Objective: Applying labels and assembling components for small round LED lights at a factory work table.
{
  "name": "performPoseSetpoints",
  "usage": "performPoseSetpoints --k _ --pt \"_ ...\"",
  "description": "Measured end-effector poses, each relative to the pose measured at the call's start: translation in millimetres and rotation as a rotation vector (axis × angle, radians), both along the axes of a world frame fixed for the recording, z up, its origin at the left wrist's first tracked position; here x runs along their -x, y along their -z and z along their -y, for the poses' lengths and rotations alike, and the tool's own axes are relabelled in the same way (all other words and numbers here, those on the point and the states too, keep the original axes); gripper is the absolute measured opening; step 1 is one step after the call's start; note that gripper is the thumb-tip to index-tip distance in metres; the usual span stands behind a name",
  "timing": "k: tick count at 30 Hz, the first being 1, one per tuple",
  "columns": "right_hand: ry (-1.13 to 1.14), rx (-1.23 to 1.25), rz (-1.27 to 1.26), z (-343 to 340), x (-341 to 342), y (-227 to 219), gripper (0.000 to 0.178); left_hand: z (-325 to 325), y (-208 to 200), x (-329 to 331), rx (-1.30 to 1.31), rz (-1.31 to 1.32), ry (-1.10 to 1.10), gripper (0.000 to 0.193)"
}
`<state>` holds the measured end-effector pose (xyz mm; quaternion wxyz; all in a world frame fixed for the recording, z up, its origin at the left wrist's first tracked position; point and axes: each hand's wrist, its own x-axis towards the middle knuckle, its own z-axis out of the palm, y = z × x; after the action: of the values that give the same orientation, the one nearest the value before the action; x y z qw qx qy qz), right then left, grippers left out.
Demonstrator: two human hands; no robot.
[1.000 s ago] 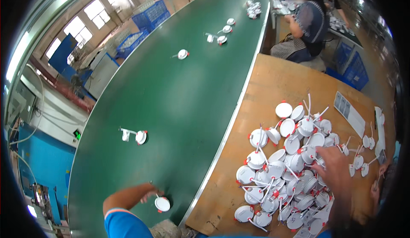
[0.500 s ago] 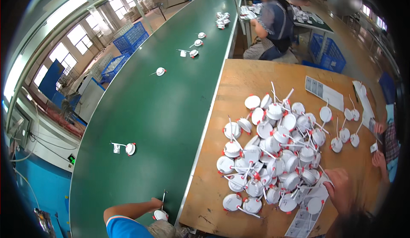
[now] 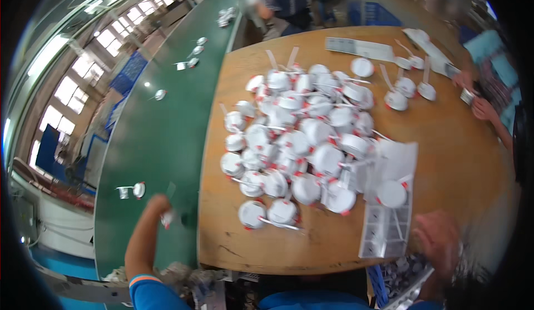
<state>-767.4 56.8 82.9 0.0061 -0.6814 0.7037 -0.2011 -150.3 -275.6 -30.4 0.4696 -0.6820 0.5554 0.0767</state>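
Observation:
Over the green conveyor belt (image 3: 167,126), my left hand (image 3: 160,203) grips a small round white downlight (image 3: 167,219) with red clips. Motion blurs both, and my exact hold is unclear. Another downlight (image 3: 139,190) with a label on its lead lies just beyond. My right hand (image 3: 438,236), also smeared, is over the wooden table (image 3: 461,160) beside a printed paper sheet (image 3: 371,231); its fingers are not clear. One downlight (image 3: 392,194) rests on that sheet. A large heap of similar downlights (image 3: 297,143) with white leads covers the table's left and middle.
Several downlights (image 3: 396,100) and another sheet (image 3: 360,48) lie at the table's far right. At the right edge a person's hands (image 3: 484,110) hold a small item. Another person (image 3: 283,1) sits beyond the table. A blue crate (image 3: 379,285) stands below the front edge.
My left hand has carried the downlight forward along the belt. My right hand has come away from the paper sheet's edge. The whole view has shifted with my head.

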Motion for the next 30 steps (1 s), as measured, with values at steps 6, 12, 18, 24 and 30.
performPoseSetpoints --k 6,12,18,24,30 --pt "-0.923 -0.338 0.734 -71 -7 -5 0.024 10 -110 134 0.980 -0.939 0.196 0.015" --pt "-1.228 0.475 1.108 -191 -61 -41 0.020 -68 -101 261 1.169 -0.865 0.604 0.036" --pt "-1.620 0.031 0.724 -193 -45 -25 0.006 -232 -61 296 0.930 -1.359 0.782 0.027" --pt "-0.304 -0.289 0.855 -126 -27 71 0.023 -393 -15 247 0.166 -1.537 0.256 0.022" --pt "-0.051 -0.122 0.738 -102 -33 92 0.020 -444 100 217 0.160 -1.637 -0.050 0.020"
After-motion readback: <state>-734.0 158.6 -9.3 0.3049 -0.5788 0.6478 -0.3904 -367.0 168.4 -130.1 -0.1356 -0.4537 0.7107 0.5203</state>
